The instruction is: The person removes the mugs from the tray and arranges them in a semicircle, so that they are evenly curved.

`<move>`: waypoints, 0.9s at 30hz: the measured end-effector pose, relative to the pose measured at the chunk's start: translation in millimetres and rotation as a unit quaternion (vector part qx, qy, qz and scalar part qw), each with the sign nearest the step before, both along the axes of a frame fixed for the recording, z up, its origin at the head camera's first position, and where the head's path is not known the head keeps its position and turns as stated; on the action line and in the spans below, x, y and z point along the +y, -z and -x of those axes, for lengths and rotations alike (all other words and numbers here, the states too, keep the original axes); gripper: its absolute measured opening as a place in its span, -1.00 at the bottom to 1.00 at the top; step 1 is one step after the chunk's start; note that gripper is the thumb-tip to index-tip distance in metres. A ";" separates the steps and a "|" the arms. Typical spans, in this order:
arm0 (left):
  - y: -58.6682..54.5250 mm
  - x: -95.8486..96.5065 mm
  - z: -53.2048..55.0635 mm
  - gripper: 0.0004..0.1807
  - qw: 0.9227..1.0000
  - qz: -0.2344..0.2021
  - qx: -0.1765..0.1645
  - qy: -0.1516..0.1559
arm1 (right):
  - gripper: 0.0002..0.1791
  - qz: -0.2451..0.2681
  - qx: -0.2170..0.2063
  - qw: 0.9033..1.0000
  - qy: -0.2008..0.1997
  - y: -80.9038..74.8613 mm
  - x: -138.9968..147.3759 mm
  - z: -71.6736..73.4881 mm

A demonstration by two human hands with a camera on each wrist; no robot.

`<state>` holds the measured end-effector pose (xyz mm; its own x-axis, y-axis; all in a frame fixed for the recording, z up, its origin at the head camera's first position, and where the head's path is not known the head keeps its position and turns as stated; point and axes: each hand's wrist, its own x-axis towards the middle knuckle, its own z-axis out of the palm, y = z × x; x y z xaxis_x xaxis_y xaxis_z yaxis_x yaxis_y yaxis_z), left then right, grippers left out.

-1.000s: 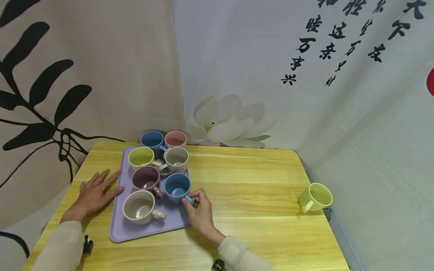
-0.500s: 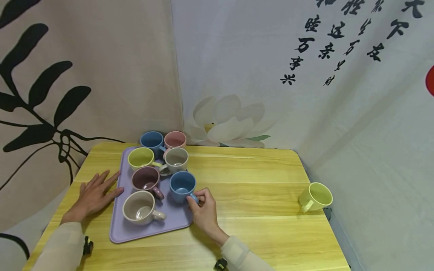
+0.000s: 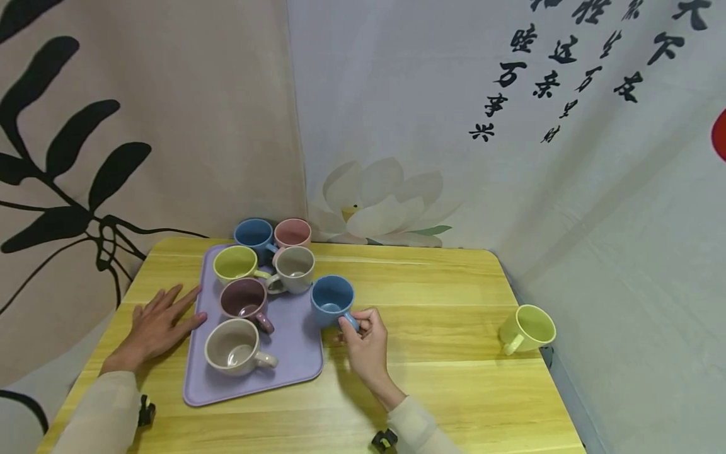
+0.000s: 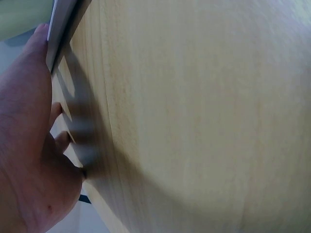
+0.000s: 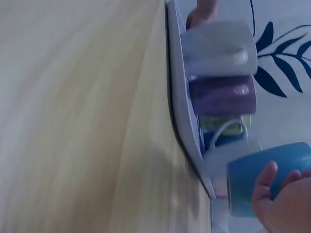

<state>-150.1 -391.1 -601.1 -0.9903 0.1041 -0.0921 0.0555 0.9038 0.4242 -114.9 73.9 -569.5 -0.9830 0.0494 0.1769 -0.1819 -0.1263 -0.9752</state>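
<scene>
Printed cloth [image 3: 391,82] is hanging behind a wooden table [image 3: 431,340], showing black leaves [image 3: 85,135] on the left, a white lotus [image 3: 391,202] in the middle and dark brush characters [image 3: 547,69] towards the right. On the table's left half a lavender tray [image 3: 249,388] is lying, its far end crowded. At that end a rear blue cup [image 3: 253,234] and a pink cup [image 3: 292,232] are standing side by side; nearer, a yellow-green cup [image 3: 235,261] and a pale grey cup [image 3: 296,268] are forming a 2nd pair. A purple cup [image 3: 242,297] and a cream cup [image 3: 231,347] are lining the left side, their handles pointing into the tray's bare right part. Well apart, a lone green cup [image 3: 529,329] is standing near the table's right edge.

The right hand [image 3: 365,343] is pinching the held blue cup [image 3: 331,301] by its handle, thumb against fingers; how the outer fingers are lying is hard to tell. That cup is hanging above the tray's right edge, with the pale grey cup just beside it. The left hand [image 3: 155,328] is resting at the tray's left edge, fingers spread, its thumb touching the rim.
</scene>
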 end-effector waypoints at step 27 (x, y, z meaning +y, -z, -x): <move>5.9 -2.4 2.6 -0.05 1.000 -0.007 0.001 0.001 | -0.75 -0.016 -0.004 0.956 0.292 8.1 134.3 45.3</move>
